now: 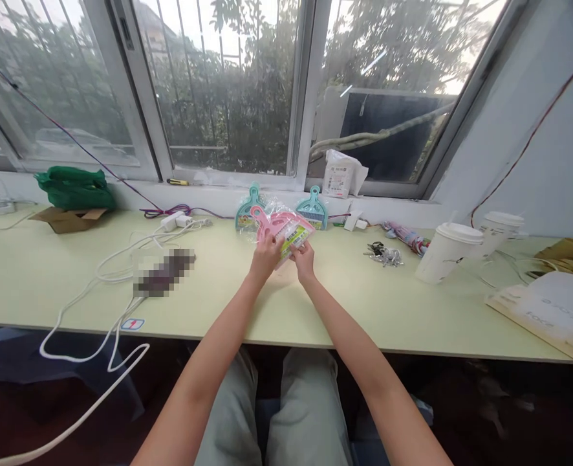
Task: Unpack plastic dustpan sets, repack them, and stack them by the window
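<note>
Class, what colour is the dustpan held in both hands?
The dustpan is pink, as the head view shows.

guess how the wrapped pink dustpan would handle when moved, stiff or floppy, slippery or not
The pink dustpan looks like moulded plastic, so probably stiff and light for its size. Its shiny, crinkled clear wrap may make it slippery.

The trousers [308,408] were pale grey-green, loosely cut and softly creased. The forearms [218,343] were bare as far as they showed, as were the left hand [266,255] and right hand [303,261].
</note>
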Demonstrator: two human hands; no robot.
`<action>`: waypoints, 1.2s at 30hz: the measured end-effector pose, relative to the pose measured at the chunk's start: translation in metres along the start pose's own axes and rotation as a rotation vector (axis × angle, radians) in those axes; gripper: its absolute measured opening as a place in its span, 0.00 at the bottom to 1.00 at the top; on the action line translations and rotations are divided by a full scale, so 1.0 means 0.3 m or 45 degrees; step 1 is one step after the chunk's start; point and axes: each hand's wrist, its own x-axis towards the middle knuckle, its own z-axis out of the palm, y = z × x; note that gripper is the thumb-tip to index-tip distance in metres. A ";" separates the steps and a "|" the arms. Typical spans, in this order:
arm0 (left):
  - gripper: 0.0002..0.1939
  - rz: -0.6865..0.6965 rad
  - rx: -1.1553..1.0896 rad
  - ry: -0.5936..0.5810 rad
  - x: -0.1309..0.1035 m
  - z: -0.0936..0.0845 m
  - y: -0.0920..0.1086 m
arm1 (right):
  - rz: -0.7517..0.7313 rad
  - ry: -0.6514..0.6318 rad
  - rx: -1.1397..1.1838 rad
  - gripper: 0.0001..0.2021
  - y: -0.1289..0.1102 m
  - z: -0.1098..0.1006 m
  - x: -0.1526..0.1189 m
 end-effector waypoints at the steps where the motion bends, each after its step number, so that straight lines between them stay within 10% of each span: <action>1: 0.13 0.043 0.000 -0.035 -0.001 0.004 0.002 | 0.012 0.003 0.021 0.17 0.003 0.003 0.001; 15: 0.13 -0.051 -0.368 -0.052 -0.016 -0.006 0.029 | -0.002 0.132 0.199 0.21 -0.013 -0.006 0.007; 22: 0.37 -0.630 -0.793 0.636 0.021 -0.033 0.027 | -0.001 0.097 0.208 0.23 -0.015 -0.009 0.008; 28: 0.29 -0.843 -1.644 -0.120 0.028 0.048 0.014 | -0.007 0.126 0.229 0.21 -0.020 -0.020 0.014; 36: 0.22 -0.883 -1.674 -0.157 0.017 0.048 -0.020 | -0.013 0.109 0.208 0.19 -0.012 -0.032 0.023</action>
